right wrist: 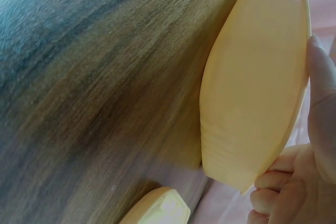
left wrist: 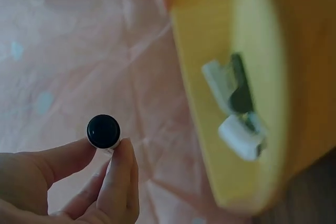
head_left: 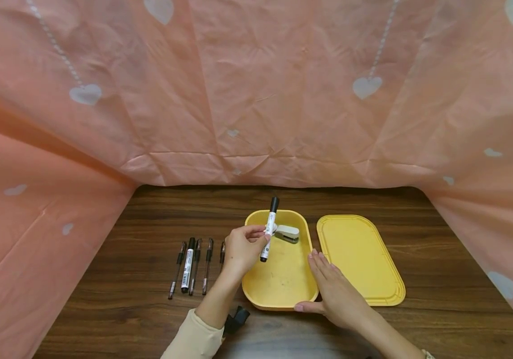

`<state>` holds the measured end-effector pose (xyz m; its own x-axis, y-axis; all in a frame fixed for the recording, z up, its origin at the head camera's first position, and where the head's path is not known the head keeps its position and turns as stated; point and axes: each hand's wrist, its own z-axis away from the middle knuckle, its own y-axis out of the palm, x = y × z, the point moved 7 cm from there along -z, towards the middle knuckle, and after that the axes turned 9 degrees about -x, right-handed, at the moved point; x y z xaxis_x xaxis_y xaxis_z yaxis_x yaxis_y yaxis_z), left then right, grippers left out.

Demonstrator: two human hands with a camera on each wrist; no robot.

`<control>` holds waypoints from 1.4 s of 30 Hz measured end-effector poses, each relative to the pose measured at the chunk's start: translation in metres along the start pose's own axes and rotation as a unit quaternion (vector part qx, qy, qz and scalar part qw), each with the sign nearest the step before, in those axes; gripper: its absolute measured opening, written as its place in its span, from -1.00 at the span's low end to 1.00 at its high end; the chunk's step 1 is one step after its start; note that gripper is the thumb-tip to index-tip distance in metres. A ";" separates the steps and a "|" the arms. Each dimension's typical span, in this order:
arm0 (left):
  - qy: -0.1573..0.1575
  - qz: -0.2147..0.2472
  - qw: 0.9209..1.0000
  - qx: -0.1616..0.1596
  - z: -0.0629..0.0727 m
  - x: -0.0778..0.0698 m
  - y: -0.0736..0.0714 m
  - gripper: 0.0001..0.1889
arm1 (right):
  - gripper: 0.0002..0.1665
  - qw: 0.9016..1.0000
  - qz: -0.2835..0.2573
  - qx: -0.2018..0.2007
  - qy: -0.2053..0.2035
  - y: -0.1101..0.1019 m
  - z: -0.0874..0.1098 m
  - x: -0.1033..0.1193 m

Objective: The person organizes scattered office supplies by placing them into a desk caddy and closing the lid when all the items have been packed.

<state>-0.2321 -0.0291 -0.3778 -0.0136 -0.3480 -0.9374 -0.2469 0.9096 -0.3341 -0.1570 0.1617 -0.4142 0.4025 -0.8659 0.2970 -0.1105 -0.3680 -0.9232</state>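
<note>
My left hand (head_left: pixel 244 251) pinches a white whiteboard marker with a black cap (head_left: pixel 270 227) between thumb and fingers, held above a yellow plastic box (head_left: pixel 279 284). In the left wrist view, the marker's round black end (left wrist: pixel 103 131) points at the camera. A white stapler (head_left: pixel 288 233) lies inside the box near its far end. Against the box's right side rests my right hand (head_left: pixel 339 296), its fingers extended along the rim and its thumb at the near corner. The right wrist view shows that thumb (right wrist: pixel 321 74) touching the rim.
Left of the box, several black pens (head_left: pixel 207 267) and another black-capped marker (head_left: pixel 188 265) lie in a row on the wooden table (head_left: pixel 117 299). A yellow lid (head_left: pixel 361 259) lies flat to the right. A black object (head_left: pixel 237 319) sits by my left forearm. Pink curtain surrounds the table.
</note>
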 end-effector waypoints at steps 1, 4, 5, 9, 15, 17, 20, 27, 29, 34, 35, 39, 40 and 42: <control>-0.006 -0.001 1.000 0.004 0.001 0.003 0.004 -0.80 | 0.26 1.000 0.001 -0.003 -0.002 0.000 0.000 0.000; -0.025 0.003 1.000 0.011 0.007 0.014 0.017 -0.81 | 0.25 1.000 0.004 -0.010 -0.004 -0.002 0.000 0.001; -0.030 0.005 0.999 0.012 0.009 0.017 0.021 -0.81 | 0.25 1.000 0.005 -0.013 -0.005 -0.002 0.000 0.001; -0.035 0.009 0.999 0.007 0.014 0.025 0.031 -0.83 | 0.23 1.000 -0.002 -0.009 -0.001 0.000 0.000 0.001; -0.042 0.020 0.999 0.009 0.020 0.029 0.036 -0.83 | 0.23 1.000 -0.006 -0.004 0.004 0.001 0.000 0.003; -0.044 0.019 0.999 0.011 0.021 0.029 0.038 -0.83 | 0.23 1.000 -0.005 -0.004 0.002 0.001 -0.001 0.003; -0.049 0.005 0.999 0.009 0.022 0.032 0.043 -0.84 | 0.24 1.000 -0.003 -0.008 -0.002 -0.001 -0.002 0.004; -0.046 -0.037 0.998 0.007 0.029 0.036 0.053 -0.86 | 0.25 1.000 0.006 -0.012 -0.006 0.000 -0.002 0.004; -0.033 -0.040 0.999 0.011 0.032 0.035 0.055 -0.86 | 0.24 1.000 0.007 -0.011 -0.006 0.000 -0.002 0.004; -0.023 -0.046 0.998 0.028 0.040 0.036 0.060 -0.85 | 0.24 1.000 0.005 -0.012 -0.008 0.001 -0.001 0.004; -0.027 -0.047 0.998 0.031 0.042 0.038 0.062 -0.84 | 0.24 1.000 0.003 -0.014 -0.008 0.000 -0.001 0.004; -0.037 -0.052 0.997 0.047 0.045 0.042 0.068 -0.83 | 0.23 1.000 0.000 -0.019 -0.006 -0.001 -0.001 0.004; -0.038 -0.055 0.996 0.051 0.046 0.042 0.069 -0.83 | 0.23 1.000 0.000 -0.018 -0.005 -0.001 -0.001 0.004; -0.038 -0.059 0.996 0.057 0.047 0.042 0.071 -0.83 | 0.23 1.000 0.000 -0.017 -0.003 -0.001 -0.001 0.003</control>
<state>-0.2048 0.0312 -0.4454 0.0836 -0.4389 -0.8946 -0.1301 0.8853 -0.4465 -0.1568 0.1585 -0.4121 0.4075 -0.8641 0.2953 -0.1408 -0.3790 -0.9146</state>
